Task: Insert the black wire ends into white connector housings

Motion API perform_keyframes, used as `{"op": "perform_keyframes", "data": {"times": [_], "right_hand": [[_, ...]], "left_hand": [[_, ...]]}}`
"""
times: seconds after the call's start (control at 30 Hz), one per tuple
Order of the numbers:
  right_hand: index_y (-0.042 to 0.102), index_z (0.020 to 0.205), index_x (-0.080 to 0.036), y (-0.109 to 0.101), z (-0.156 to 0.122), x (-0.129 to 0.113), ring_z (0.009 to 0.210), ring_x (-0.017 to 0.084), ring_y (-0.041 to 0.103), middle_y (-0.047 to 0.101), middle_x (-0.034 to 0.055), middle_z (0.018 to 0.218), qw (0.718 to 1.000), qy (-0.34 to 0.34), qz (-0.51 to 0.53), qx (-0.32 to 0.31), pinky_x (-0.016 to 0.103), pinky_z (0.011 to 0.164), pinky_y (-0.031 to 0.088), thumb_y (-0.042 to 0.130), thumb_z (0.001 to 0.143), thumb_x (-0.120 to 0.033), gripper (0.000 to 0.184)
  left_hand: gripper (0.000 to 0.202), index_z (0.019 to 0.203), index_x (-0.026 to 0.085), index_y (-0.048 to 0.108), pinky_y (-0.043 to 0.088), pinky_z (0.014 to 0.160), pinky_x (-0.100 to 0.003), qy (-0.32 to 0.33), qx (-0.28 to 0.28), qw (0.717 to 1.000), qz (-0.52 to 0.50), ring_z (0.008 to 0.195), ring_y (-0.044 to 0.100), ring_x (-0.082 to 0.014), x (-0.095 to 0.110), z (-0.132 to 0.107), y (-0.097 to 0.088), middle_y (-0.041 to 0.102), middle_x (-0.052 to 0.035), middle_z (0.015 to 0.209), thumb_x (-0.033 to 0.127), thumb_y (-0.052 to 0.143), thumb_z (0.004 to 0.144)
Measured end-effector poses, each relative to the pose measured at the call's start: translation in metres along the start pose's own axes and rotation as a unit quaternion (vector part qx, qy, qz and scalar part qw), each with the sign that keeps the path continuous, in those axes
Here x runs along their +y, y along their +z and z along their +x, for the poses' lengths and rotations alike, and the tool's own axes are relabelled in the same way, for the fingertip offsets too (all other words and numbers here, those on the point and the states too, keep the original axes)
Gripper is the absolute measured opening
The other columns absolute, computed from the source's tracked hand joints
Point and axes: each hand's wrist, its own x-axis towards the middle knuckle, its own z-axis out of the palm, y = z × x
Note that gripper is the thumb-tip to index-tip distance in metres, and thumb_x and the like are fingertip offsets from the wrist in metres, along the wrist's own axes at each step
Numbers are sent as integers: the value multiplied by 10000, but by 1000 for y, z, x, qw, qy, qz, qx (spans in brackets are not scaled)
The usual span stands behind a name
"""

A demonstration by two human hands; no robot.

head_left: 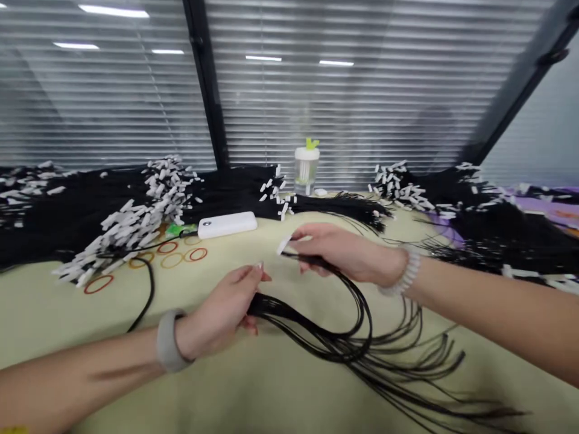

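My left hand point(233, 307), with a grey band on the wrist, is closed round a bundle of thin black cords point(307, 325) above the table. The loose ends of that bundle fan out toward the lower right. My right hand point(330, 250), wearing a pale coiled bracelet, is closed on part of the same cords, which loop back up to it. A white tag-like end piece point(284, 244) sticks out beyond its thumb and fingers. How the fingers of both hands grip the cords underneath is hidden.
Piles of black cords with white ends point(131, 226) lie at the back left, with more cords point(488, 223) at the back right. A white power bank point(227, 225) with a black cable, coloured rubber bands point(168, 247) and a lidded clear cup point(306, 166) stand before the blinds.
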Motion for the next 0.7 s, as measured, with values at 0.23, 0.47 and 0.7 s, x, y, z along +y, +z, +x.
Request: {"op": "perform_keyframes", "data": {"times": [0.23, 0.47, 0.7], "right_hand": [[472, 928, -164, 27, 17, 25, 371, 18, 323, 561, -9, 583, 995, 55, 13, -86, 131, 331, 228, 522, 745, -420, 318], [399, 1164, -209, 18, 9, 34, 386, 35, 334, 574, -14, 603, 984, 35, -103, -144, 152, 360, 235, 462, 773, -465, 472], [552, 1035, -240, -14, 22, 53, 535, 94, 361, 477, 1, 578, 770, -268, -570, 106, 236, 522, 198, 370, 834, -440, 337]], "left_hand": [[419, 720, 174, 498, 370, 287, -200, 39, -6, 999, 4, 302, 399, -86, -6, 3, -2, 411, 46, 450, 556, 335, 779], [357, 655, 177, 475, 323, 267, -176, 43, -58, 997, 36, 299, 374, -71, -4, 2, -1, 442, 36, 454, 503, 394, 777], [311, 638, 183, 449, 239, 246, -154, -28, -31, 997, -70, 280, 287, -37, 0, 3, 0, 372, 59, 477, 470, 461, 759]]}}
